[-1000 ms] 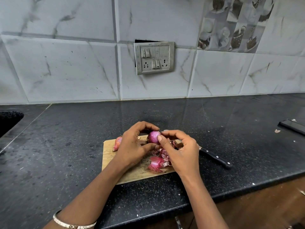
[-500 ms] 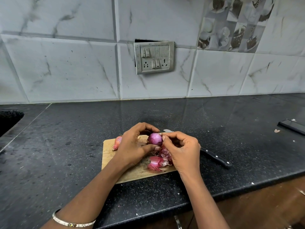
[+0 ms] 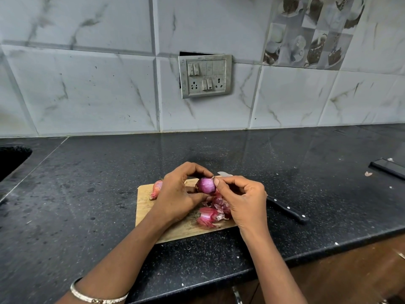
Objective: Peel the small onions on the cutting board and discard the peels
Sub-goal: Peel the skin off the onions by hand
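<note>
Pinching the onion (image 3: 206, 185) with curled fingers (image 3: 197, 170), left hand (image 3: 177, 198) and right hand (image 3: 245, 200) half-hide the unpeeled onion (image 3: 156, 188) and knife (image 3: 287, 210).

A glossy purple onion (image 3: 205, 185) held over a wooden cutting board (image 3: 144, 207) bearing pink peels (image 3: 208, 217) and an unpeeled onion (image 3: 156, 189).

Knife (image 3: 287, 209) on counter (image 3: 109, 172) (black handle); wall switchboard (image 3: 205, 76).

Polished stone, pale wood, papery skins.
Glossy black speckled counter (image 3: 219, 150) across mid frame; matt wooden cutting board (image 3: 144, 207) at centre; smooth, shiny purple onion (image 3: 206, 185) above dry papery peels (image 3: 210, 216); black knife handle (image 3: 289, 210) with metal rivets; glossy marble-look wall tiles (image 3: 87, 95) on top; metal bangle (image 3: 96, 298) lower left.
</note>
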{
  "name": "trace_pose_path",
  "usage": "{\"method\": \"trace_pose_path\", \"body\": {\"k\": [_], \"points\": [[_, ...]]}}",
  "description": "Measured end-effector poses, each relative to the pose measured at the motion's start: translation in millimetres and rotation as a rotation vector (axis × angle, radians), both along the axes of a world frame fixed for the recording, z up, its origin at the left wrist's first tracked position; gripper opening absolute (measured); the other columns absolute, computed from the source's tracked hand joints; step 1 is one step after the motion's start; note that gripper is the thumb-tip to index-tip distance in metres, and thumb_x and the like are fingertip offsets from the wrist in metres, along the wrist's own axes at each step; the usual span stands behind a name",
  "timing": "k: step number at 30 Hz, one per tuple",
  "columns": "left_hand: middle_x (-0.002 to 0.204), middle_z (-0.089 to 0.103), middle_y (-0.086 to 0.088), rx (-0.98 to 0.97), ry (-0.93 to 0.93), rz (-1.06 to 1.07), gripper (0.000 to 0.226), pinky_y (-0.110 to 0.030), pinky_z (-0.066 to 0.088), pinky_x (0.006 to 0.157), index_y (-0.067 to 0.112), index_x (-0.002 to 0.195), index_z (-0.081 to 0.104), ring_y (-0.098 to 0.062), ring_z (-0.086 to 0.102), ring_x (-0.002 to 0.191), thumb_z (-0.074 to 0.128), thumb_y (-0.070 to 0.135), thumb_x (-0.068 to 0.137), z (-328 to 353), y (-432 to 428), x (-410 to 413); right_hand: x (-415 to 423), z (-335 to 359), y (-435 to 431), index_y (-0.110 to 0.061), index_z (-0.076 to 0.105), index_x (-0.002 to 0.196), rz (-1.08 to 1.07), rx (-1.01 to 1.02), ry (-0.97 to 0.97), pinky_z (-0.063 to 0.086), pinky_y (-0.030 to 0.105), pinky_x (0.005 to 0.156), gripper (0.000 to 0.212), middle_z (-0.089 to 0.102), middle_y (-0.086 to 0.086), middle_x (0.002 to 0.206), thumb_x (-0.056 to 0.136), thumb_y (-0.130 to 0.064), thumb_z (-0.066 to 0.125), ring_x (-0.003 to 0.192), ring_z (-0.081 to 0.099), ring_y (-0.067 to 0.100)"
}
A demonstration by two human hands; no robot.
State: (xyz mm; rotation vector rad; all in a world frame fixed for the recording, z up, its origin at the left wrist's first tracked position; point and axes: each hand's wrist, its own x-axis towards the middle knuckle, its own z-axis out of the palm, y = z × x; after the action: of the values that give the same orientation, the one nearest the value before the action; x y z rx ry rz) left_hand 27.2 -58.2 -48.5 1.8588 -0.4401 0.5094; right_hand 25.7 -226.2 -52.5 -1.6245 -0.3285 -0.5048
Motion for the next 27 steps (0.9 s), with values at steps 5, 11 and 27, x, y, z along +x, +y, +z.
{"method": "trace_pose_path", "body": {"k": [5, 11, 27], "points": [[0.105, 0.069, 0.003, 0.016, -0.003, -0.012, 0.045, -0.023, 0.061, 0.074, 0.015, 0.101, 0.072, -0.008, 0.065, 0.104, 0.09, -0.007, 0.065, 0.4, -0.7, -0.1, 1.3, 0.1, 0.6, -0.028, 0.08, 0.081, -0.01, 0.003, 0.015, 0.06, 0.033, 0.082, 0.025, 0.078, -0.01, 0.082, 0.084, -0.003, 0.079, 0.084, 0.075, 0.008], [0.103, 0.068, 0.005, -0.016, 0.002, -0.011, 0.046, -0.032, 0.064, 0.075, 0.014, 0.1, 0.072, -0.008, 0.066, 0.103, 0.089, -0.009, 0.064, 0.5, -0.8, 0.5, 1.4, -1.4, 0.5, -0.02, 0.082, 0.086, 0.033, 0.031, 0.012, 0.059, 0.029, 0.078, 0.006, 0.078, -0.004, 0.084, 0.082, -0.015, 0.083, 0.083, 0.075, 0.013], [0.102, 0.069, 0.009, 0.016, -0.054, 0.013, 0.043, -0.028, 0.063, 0.074, 0.017, 0.098, 0.072, -0.01, 0.067, 0.103, 0.087, -0.009, 0.066, -0.5, 1.1, -0.3, 2.1, -3.2, 0.7, -0.014, 0.081, 0.088, 0.073, 0.076, 0.062, 0.061, 0.04, 0.083, 0.009, 0.079, 0.0, 0.086, 0.08, -0.013, 0.085, 0.086, 0.076, 0.019]]}}
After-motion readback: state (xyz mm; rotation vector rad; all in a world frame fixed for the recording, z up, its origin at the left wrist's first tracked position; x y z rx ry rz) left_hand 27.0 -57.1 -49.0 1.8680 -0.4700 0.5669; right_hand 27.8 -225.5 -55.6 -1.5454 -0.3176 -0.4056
